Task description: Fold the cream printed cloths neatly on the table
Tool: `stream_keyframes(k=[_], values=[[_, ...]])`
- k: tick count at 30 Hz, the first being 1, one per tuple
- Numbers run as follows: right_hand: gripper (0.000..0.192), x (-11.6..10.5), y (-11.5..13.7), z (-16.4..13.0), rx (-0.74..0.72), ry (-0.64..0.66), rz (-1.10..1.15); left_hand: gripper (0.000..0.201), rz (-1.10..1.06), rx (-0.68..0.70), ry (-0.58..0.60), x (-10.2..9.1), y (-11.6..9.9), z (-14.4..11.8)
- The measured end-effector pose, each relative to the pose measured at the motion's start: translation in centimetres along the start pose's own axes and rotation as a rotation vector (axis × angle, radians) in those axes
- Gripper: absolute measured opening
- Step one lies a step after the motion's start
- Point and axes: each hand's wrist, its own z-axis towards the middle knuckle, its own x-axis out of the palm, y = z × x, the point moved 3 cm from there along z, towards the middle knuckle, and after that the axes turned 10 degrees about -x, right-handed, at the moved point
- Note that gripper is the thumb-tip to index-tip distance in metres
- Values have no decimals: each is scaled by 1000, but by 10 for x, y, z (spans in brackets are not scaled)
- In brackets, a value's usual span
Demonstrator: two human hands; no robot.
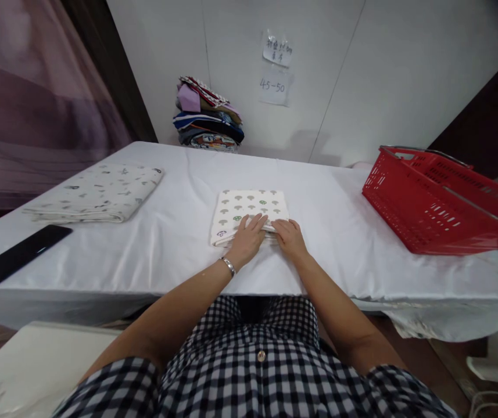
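A folded white cloth [249, 203] printed with grey and green mushroom-like motifs lies in front of me on the table. My left hand [249, 239] rests on its near part, fingers stretched out and slightly apart; a silver bracelet circles that wrist. Close beside it, my right hand [291, 237] has its fingers bent over the cloth's near right edge, gripping it. Between the hands this edge is a little raised, showing several layers. Both thumbs are mostly hidden.
Another folded patterned cloth [100, 191] and a black phone-like slab [20, 255] lie left on the white-covered table [179, 255]. A red basket [432, 215] stands right. Behind the far edge rises a stack of folded fabrics [208, 119], against a wall with paper signs [275, 84].
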Motion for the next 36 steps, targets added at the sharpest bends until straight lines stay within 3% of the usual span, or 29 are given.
stream_keyframes(k=[7, 13, 22, 36], values=[[36, 1, -1, 0, 24, 34, 21, 29, -76, 52, -25, 6, -9, 1], [36, -1, 1, 0, -2, 72, 56, 26, -112, -32, -47, 7, -5, -7], [56, -1, 3, -11, -17, 84, 70, 24, -98, -31, -28, 9, -5, -6], [40, 3, 7, -8, 33, 99, 28, 25, -66, -30, -2, 11, -11, -5]])
